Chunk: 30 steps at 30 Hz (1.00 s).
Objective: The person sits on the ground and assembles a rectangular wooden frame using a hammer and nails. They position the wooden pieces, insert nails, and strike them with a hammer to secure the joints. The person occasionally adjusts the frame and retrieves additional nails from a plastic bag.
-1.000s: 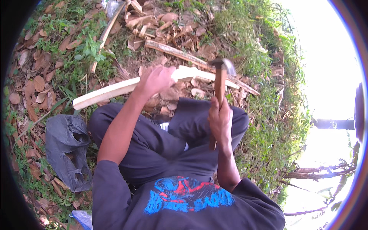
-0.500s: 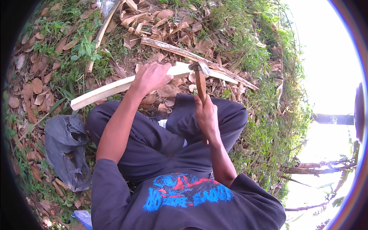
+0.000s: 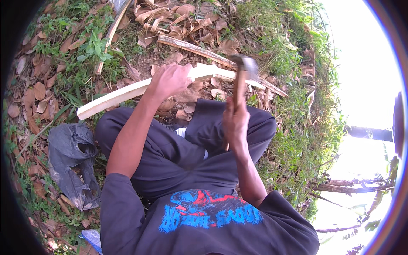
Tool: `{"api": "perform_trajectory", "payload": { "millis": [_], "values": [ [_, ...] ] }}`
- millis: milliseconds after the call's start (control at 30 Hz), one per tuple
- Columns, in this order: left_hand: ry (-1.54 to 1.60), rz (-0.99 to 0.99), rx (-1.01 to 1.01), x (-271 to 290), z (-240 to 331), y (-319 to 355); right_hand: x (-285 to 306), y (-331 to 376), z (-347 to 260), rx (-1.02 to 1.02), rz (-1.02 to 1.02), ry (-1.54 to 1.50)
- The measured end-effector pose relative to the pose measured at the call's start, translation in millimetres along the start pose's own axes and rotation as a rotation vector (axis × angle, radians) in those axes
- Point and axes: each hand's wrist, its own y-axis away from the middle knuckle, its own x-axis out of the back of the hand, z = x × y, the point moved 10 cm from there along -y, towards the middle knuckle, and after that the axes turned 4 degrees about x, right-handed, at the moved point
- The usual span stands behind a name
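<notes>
My left hand (image 3: 169,80) is closed over a long pale wooden strip (image 3: 114,97) lying across the ground in front of my crossed legs. Its fingertips are partly hidden, so anything small between them does not show. Just right of that hand, the strip meets or overlaps another pale length of wood (image 3: 227,75); the joint is hard to make out. My right hand (image 3: 236,123) grips a hammer (image 3: 239,90) by its brown wooden handle. The metal head, slightly blurred, is up and right of the hand, over the right part of the wood.
A rough, bark-edged wooden strip (image 3: 193,49) lies beyond the pale wood. Another narrow strip (image 3: 112,36) is at the far left. A crumpled dark plastic bag (image 3: 68,146) rests beside my left knee. Dry leaves (image 3: 38,91) and green grass (image 3: 293,140) cover the ground.
My right hand and the hammer have moved right, with the hammer head higher and farther from the pale strip. The left hand stays at the same place on the wood.
</notes>
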Motion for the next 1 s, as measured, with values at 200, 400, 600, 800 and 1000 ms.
{"api": "perform_trajectory", "payload": {
  "millis": [200,400,600,800,1000],
  "values": [
    [-0.057,0.122,-0.06,2.5,-3.6,0.7,13.6,-10.8,-14.0,0.011,0.063,-0.342],
    [-0.035,0.04,-0.026,3.7,-2.8,0.5,-4.1,2.0,8.8,0.054,-0.17,0.114],
    [-0.041,0.095,-0.057,-0.7,0.6,1.0,-11.5,-4.4,20.3,0.074,-0.039,-0.039],
    [-0.034,0.008,0.025,0.0,-12.1,-12.3,9.0,-6.9,-20.0,0.057,-0.007,-0.206],
    [-0.028,0.031,-0.014,-3.1,-2.4,-1.5,-7.9,-3.5,36.2,-0.004,-0.095,-0.006]
  ]
}}
